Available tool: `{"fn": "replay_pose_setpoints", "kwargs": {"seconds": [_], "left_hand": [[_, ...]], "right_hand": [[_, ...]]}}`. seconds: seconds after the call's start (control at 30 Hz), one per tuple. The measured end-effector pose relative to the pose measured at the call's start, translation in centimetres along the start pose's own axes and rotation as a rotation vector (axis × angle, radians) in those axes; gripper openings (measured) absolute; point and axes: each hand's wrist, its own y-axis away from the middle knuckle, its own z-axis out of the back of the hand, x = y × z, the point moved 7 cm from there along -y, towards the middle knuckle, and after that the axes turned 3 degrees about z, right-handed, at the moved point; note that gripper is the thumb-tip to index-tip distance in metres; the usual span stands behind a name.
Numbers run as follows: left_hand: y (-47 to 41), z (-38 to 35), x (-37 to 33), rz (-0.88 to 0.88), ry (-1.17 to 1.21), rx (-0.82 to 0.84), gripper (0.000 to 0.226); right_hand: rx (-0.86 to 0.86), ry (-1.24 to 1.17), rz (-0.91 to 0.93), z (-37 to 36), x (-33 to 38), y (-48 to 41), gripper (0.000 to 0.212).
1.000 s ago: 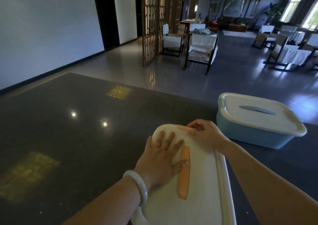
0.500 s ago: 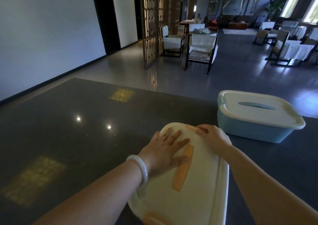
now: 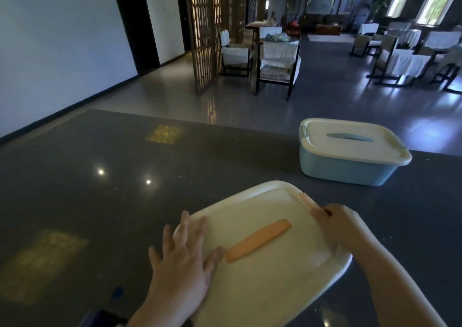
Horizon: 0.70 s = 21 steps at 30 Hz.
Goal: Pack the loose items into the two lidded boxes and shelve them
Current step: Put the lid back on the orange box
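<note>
On the dark table [image 3: 100,201], the left hand [image 3: 182,264] is laid flat, fingers spread, on the left edge of the cream box [image 3: 275,279], grasping nothing. Its orange handle [image 3: 258,240] is pointed from near left to far right. The right edge is gripped at the clasp [image 3: 309,202] by the curled right hand [image 3: 342,226]. 1 blue box [image 3: 350,166] is placed far right.

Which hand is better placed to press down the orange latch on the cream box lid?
Right. The right hand grips the orange latch on the cream box lid; the left hand lies flat at its opposite side.
</note>
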Motion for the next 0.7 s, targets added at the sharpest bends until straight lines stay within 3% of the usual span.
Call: {"fn": "replay_pose_setpoints", "kwargs": {"seconds": [0.1,0.23,0.43,0.5,0.6,0.7], "left_hand": [[1.0,-0.5,0.2,-0.018,0.261,-0.070,0.067],[-0.2,-0.3,0.8,-0.089,0.400,-0.168,0.049],[-5.0,2.2,2.8,-0.257,0.547,-0.126,0.052],[-6.2,2.6,3.3,-0.206,0.529,-0.052,0.062],[-6.4,2.3,4.6,0.005,0.491,0.008,0.072],[-4.6,1.4,5.2,0.130,0.459,0.102,0.069]], "right_hand": [[0.044,-0.010,0.051,-0.1,1.4,-0.5,0.047],[0.037,-0.133,-0.003,-0.9,1.3,0.0,0.056],[0.017,-0.280,-0.097,-2.5,-1.0,5.0,0.040],[0.057,-0.369,-0.125,-2.9,-1.5,6.9,0.039],[0.037,-0.408,-0.147,-3.0,-1.6,8.0,0.042],[-0.049,-0.383,-0.139,-2.8,-1.4,8.2,0.050]]}}
